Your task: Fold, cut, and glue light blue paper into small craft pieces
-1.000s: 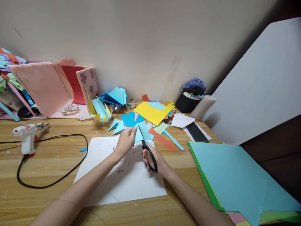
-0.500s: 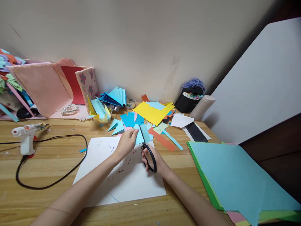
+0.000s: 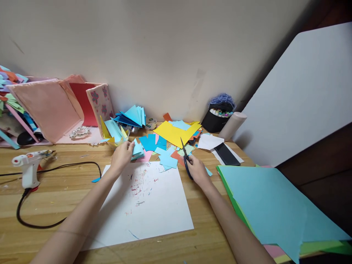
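Observation:
My left hand [image 3: 122,156] pinches a light blue piece of paper [image 3: 136,147] beside a bowl of cut paper. Other folded light blue paper lies right under or against that piece, and I cannot tell where one ends. In my right hand [image 3: 198,170] is a pair of black-handled scissors [image 3: 186,157], blades pointing up and away over the paper scraps. Between the hands, light blue offcuts [image 3: 168,160] lie at the far edge of a white sheet [image 3: 154,216] with coloured marks.
A glue gun [image 3: 30,167] with its black cord stands at left, near a pink fabric-covered box [image 3: 46,110]. Yellow paper [image 3: 173,134] tops the scraps. A black marker holder [image 3: 216,121] stands by the wall. Large coloured sheets [image 3: 269,198] are stacked at right.
My left hand has moved left, away from the scissors, to the folded light blue paper. My right hand has shifted right and away with the scissors. Light blue offcuts now lie where the cutting was.

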The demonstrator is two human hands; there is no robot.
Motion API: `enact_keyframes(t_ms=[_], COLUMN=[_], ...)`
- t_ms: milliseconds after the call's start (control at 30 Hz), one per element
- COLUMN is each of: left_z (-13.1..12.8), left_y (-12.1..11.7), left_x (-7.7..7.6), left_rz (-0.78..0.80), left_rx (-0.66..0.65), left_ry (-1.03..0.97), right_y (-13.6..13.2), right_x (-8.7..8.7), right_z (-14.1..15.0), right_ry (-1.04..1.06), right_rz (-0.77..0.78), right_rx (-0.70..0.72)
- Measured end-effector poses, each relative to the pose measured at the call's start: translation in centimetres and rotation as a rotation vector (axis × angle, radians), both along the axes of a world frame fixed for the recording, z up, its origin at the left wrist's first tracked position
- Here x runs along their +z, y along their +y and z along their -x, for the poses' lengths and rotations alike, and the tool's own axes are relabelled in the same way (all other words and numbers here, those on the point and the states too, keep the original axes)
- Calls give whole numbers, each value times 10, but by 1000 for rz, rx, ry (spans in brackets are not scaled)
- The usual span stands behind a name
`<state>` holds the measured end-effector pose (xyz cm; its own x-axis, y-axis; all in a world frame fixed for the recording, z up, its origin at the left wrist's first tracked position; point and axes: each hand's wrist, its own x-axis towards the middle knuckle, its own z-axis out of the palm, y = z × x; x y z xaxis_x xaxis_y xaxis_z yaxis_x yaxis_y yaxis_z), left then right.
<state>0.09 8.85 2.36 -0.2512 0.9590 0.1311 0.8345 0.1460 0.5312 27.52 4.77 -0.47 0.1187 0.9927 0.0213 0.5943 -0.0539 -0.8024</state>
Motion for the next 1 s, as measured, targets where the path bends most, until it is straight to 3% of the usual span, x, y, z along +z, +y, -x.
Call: enact_keyframes(t_ms=[67, 167, 367, 500, 600, 700, 767, 867, 1000], left_z=[9, 8, -8, -13, -13, -11, -10, -8, -3], left_y=[2, -1, -7, -10, -11, -12, -12, -11, -9], left_x=[-4, -11, -19, -24, -32, -40, -43, -46, -47], left_rz=[48, 110, 65, -38, -111, -142, -134, -140, -232], left_rx=[50, 61, 91, 87, -20, -93, -93, -113, -147], left_ry=[98, 193, 442, 533, 511, 468, 438, 393, 261], right_y=[8, 16, 22, 19, 14, 9, 8, 11, 18], right_x=[1, -3, -13, -13, -14, -20, -26, -31, -32], right_z=[-17, -35, -51, -44, -21, 8, 21, 28, 18], right_ry=[-331, -569, -682, -753, -714, -502, -419, -393, -371], right_rz=[-24, 27, 17, -113, -256, -378, -394, -397, -415], right_rx=[-111, -211, -203, -195, -114, 236, 395, 439, 350])
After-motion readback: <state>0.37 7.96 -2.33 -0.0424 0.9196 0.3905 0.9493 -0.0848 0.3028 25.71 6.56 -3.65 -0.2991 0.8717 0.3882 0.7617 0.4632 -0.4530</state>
